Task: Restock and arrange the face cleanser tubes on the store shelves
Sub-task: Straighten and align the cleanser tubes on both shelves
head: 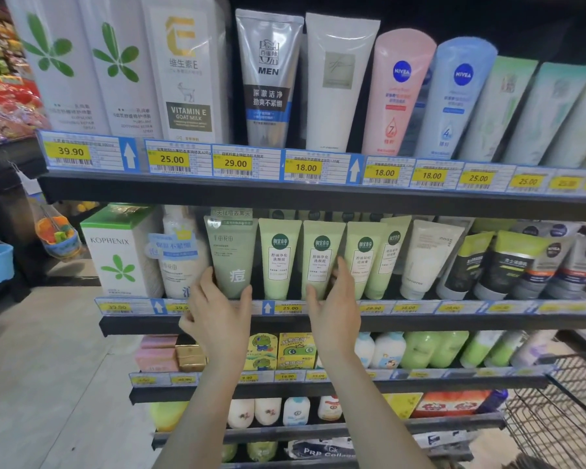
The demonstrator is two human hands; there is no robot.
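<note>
From the head camera, both hands reach to the second shelf at mid-frame. The left hand has its thumb and fingers on either side of the base of a sage-green cleanser tube, lightly grasping its lower end. The right hand is released, fingers straight, its fingertips against the front of a row of pale-green cleanser tubes just right of the sage one. Left of these stand a white pump bottle and a Kophenix box. The top shelf holds a grey men's tube and Nivea tubes. A wire cart sits at lower right.
</note>
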